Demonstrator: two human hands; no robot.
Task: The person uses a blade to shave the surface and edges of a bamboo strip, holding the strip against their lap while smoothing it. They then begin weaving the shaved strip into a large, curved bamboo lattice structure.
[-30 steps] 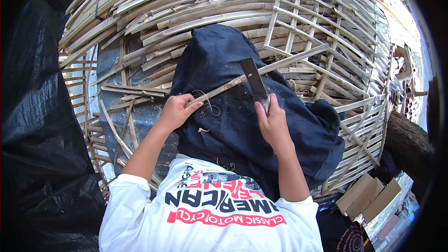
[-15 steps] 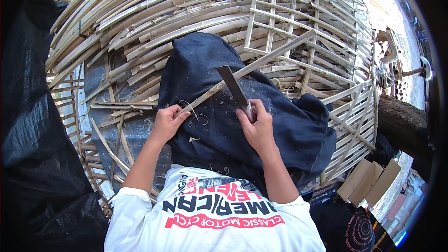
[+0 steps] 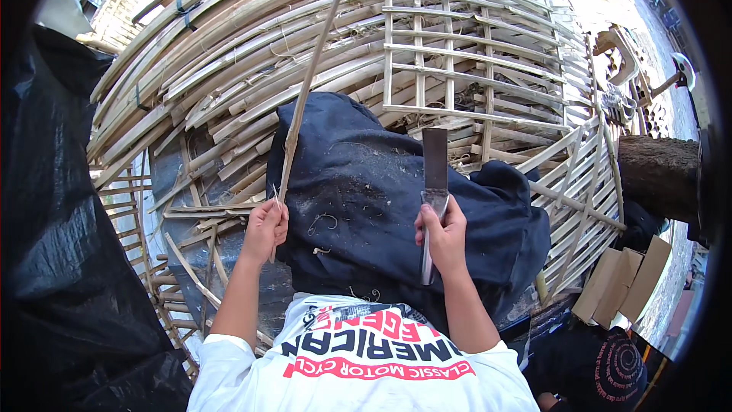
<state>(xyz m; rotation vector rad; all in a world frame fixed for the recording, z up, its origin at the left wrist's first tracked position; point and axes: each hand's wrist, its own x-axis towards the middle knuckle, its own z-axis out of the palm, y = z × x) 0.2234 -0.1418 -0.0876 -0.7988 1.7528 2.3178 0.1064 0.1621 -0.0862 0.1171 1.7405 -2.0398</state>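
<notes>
L fingers [image 3: 280,223]: strip [image 3: 304,94]; R fingers [image 3: 454,220]: knife [image 3: 436,160].

A black sheet [image 3: 69,221] is hanging along the left side. A stack of bamboo strips [image 3: 229,53] is spreading across the far side, a bamboo lattice [image 3: 419,80] lying over its right part. A log [image 3: 659,169] is jutting in at right; below it a cardboard box [image 3: 619,282] is sitting near a black garment [image 3: 560,358].

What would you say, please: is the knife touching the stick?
No, the knife in the right hand stands apart from the stick in the left hand, with dark cloth between them.
</notes>
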